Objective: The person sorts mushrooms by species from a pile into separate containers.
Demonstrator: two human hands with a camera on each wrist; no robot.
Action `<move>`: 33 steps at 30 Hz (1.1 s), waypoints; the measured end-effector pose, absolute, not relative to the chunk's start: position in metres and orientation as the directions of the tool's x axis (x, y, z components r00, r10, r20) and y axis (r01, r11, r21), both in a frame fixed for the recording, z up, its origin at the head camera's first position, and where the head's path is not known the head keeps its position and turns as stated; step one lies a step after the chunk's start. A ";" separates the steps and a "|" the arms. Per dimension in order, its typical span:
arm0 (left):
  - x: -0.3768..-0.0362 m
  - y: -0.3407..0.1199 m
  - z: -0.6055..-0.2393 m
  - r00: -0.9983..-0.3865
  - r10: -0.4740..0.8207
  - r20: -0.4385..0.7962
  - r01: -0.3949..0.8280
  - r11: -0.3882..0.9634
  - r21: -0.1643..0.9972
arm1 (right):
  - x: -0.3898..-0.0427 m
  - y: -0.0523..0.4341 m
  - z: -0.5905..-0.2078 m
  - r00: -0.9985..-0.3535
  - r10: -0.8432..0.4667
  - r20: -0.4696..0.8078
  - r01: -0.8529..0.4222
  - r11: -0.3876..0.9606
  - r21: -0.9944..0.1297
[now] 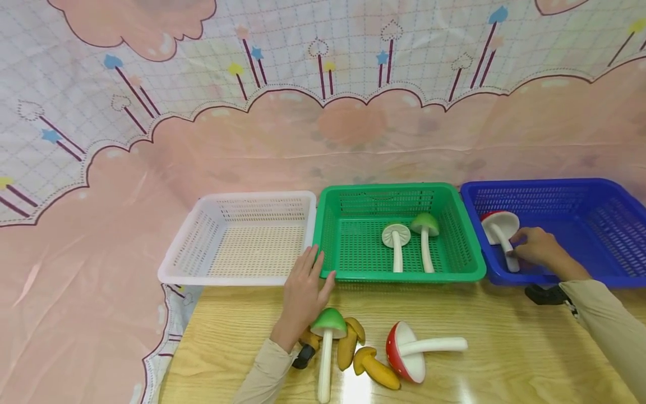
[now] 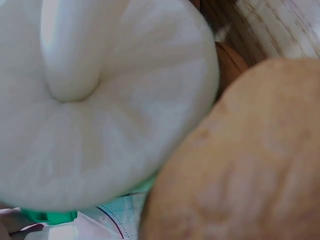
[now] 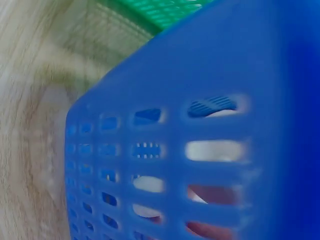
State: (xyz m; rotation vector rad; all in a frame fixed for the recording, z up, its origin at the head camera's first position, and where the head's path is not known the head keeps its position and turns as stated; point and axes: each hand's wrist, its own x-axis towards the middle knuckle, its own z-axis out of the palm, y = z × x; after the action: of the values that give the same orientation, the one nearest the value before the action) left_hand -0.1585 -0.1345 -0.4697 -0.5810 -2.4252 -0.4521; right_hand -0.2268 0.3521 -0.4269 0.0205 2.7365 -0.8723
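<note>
- White plastic basket sits leftmost; the left grip lies at its right end, against the green basket, fingers spread and grasping nothing.
- Brown toy mushroom on the surface is mostly hidden by the left wrist and the green-capped mushroom, which the left wrist view crops to cap underside and stem.
- Red-capped mushroom leans in the blue basket's left end, the right grip apparently pinching its stem. Likely light, stiff, smooth enough to slip, and cap-heavy; mid-stem looks the best hold.
- Right wrist view is mostly blue wall, with fingers glimpsed through slots; pinch firmness cannot be judged.
</note>
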 end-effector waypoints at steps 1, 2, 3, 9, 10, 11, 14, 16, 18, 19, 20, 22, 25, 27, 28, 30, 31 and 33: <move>-0.159 -0.134 -0.470 -0.725 0.297 0.621 0.502 0.845 0.182 | -0.226 0.353 -0.425 -0.963 -0.072 -0.259 0.092 0.817 -0.569; -0.159 -0.134 -0.469 -0.727 0.296 0.620 0.502 0.845 0.185 | -0.225 0.353 -0.423 -0.963 -0.074 -0.258 0.093 0.812 -0.576; -0.158 -0.134 -0.468 -0.729 0.295 0.618 0.502 0.844 0.189 | -0.224 0.354 -0.421 -0.964 -0.075 -0.254 0.089 0.810 -0.579; -0.158 -0.134 -0.467 -0.736 0.289 0.612 0.496 0.846 0.197 | -0.218 0.355 -0.404 -0.974 -0.066 -0.216 0.067 0.831 -0.553; -0.158 -0.134 -0.467 -0.736 0.288 0.613 0.495 0.846 0.197 | -0.217 0.355 -0.402 -0.974 -0.064 -0.215 0.065 0.838 -0.542; -0.158 -0.134 -0.466 -0.735 0.287 0.614 0.495 0.846 0.197 | -0.216 0.355 -0.399 -0.975 -0.063 -0.214 0.061 0.846 -0.530; -0.159 -0.134 -0.466 -0.733 0.286 0.617 0.496 0.846 0.196 | -0.212 0.355 -0.392 -0.974 -0.068 -0.218 0.051 0.865 -0.499; -0.159 -0.134 -0.466 -0.730 0.288 0.620 0.498 0.845 0.194 | -0.208 0.353 -0.387 -0.975 -0.077 -0.210 0.037 0.872 -0.489; -0.159 -0.133 -0.466 -0.731 0.289 0.618 0.498 0.845 0.194 | -0.205 0.350 -0.384 -0.977 -0.084 -0.194 0.023 0.869 -0.493; -0.159 -0.133 -0.466 -0.732 0.289 0.618 0.498 0.844 0.196 | -0.202 0.349 -0.382 -0.980 -0.090 -0.178 0.010 0.869 -0.495; -0.158 -0.133 -0.466 -0.734 0.288 0.615 0.497 0.845 0.198 | -0.200 0.347 -0.381 -0.982 -0.096 -0.162 -0.003 0.866 -0.500; -0.158 -0.133 -0.466 -0.739 0.287 0.609 0.494 0.846 0.202 | -0.195 0.341 -0.379 -0.986 -0.107 -0.131 -0.026 0.860 -0.510; -0.157 -0.133 -0.467 -0.745 0.285 0.604 0.491 0.847 0.205 | -0.187 0.334 -0.376 -0.987 -0.129 -0.096 -0.060 0.847 -0.528; -0.157 -0.133 -0.468 -0.742 0.286 0.606 0.491 0.848 0.201 | -0.182 0.329 -0.376 -0.986 -0.150 -0.076 -0.086 0.838 -0.539; -0.157 -0.133 -0.468 -0.739 0.286 0.610 0.492 0.848 0.199 | -0.178 0.326 -0.376 -0.986 -0.157 -0.062 -0.099 0.834 -0.542; -0.157 -0.133 -0.469 -0.731 0.287 0.619 0.496 0.847 0.192 | -0.172 0.322 -0.376 -0.983 -0.182 -0.036 -0.132 0.821 -0.555; -0.157 -0.133 -0.470 -0.727 0.288 0.624 0.497 0.847 0.189 | -0.169 0.320 -0.377 -0.981 -0.192 -0.023 -0.147 0.816 -0.560; -0.157 -0.133 -0.471 -0.720 0.289 0.631 0.500 0.846 0.184 | -0.163 0.315 -0.379 -0.977 -0.211 0.009 -0.180 0.808 -0.561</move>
State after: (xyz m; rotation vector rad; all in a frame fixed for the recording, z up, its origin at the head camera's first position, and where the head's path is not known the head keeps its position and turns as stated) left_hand -0.1573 -0.1328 -0.4713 -0.5733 -2.4116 -0.4592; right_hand -0.1626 0.3151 -0.3786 -0.3175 2.9354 -0.9028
